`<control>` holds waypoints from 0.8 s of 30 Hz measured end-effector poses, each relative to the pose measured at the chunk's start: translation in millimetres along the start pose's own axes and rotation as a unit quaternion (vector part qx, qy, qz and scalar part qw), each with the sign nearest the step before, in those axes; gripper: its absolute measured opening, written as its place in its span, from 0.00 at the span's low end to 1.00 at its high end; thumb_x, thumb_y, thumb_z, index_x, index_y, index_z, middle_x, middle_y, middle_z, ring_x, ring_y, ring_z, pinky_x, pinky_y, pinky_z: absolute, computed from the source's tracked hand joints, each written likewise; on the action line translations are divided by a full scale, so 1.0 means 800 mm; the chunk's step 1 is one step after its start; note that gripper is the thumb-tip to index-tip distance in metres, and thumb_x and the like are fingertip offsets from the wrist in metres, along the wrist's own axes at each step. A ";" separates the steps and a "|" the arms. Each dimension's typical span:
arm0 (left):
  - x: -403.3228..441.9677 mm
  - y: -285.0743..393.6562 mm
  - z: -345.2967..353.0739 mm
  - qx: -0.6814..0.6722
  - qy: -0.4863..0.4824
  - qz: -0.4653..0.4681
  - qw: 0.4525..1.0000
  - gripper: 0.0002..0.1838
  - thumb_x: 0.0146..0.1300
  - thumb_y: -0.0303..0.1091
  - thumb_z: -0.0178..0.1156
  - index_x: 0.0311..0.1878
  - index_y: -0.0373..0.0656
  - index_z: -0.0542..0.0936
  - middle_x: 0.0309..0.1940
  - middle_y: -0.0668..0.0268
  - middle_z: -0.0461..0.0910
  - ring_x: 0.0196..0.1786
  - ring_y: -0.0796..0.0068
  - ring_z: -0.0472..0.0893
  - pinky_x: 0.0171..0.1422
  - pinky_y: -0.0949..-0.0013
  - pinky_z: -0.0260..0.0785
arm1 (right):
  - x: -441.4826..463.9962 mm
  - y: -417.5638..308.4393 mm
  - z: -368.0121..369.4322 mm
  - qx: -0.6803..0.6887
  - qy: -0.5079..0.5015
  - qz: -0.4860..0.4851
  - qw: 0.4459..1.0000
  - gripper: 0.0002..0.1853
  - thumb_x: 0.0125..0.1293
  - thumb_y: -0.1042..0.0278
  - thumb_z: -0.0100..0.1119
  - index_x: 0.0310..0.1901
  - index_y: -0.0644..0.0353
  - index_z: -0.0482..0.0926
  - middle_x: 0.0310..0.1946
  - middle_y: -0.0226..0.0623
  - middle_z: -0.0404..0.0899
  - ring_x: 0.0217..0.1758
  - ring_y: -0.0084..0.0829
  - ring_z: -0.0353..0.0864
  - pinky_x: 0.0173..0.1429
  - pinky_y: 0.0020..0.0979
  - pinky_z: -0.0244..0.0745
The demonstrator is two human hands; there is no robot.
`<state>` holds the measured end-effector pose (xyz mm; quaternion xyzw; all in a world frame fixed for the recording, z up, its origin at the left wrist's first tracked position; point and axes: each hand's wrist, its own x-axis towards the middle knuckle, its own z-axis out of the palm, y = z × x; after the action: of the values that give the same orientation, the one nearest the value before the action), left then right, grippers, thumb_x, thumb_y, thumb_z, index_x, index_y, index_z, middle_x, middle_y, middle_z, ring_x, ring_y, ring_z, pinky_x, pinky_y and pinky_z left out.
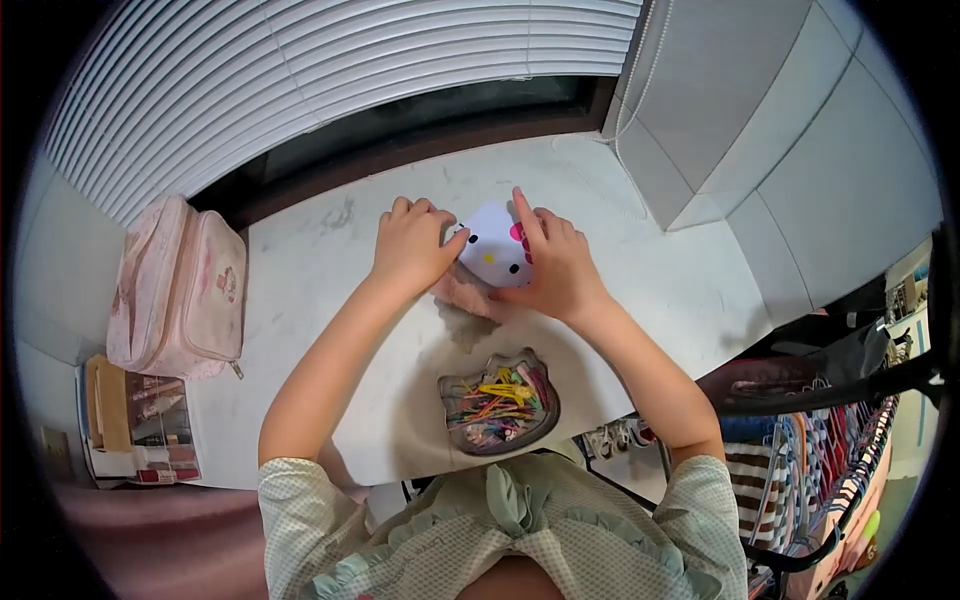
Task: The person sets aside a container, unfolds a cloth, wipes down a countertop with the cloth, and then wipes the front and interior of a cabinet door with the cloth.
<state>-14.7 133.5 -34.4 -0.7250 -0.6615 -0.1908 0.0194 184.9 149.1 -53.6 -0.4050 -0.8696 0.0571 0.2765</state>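
- White cat-face piece [494, 238] sits at the centre of the frame, slightly above middle, over the white tabletop [300, 300]. Can't tell whether it touches the surface or is held just above.
- Left hand [411, 246]: fingers curled, thumb on the piece's left edge. Looks like a light grip.
- Right hand [560, 268]: on the piece's right side, index finger pointing to the top of the frame, the rest bent. Looks gripped; its underside contact is hidden.
- Face is rotated, eyes slanting down to the right. Judgement: turn with both hands together, not one against the other.
- Keep pressure on the edges, even both sides. Smooth-looking shell, may slip if pinched at one corner.
- Right fingers partly cover the pink bow [518, 232]; keep them off the face for a clear view.
- Open cat-shaped container [555, 410], lower centre, is full of coloured clips [500, 395]. Keep forearms wide, as now; a bump could spill it.
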 end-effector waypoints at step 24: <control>-0.138 0.035 -0.080 -0.399 -0.081 -0.106 0.907 0.12 0.58 0.26 0.51 0.44 0.38 0.79 0.39 0.66 0.80 0.41 0.78 0.74 0.47 0.75 0.64 | -0.049 -0.027 -0.091 0.321 -0.109 -0.087 0.937 0.53 0.31 0.67 0.71 0.65 0.54 0.55 0.50 0.44 0.70 0.53 0.43 0.69 0.60 0.35 0.61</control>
<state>-9.1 7.2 -2.1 -0.6108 -0.6023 -0.3805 -0.3457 229.0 96.5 -2.3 -0.2090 -0.8618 0.3527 0.2987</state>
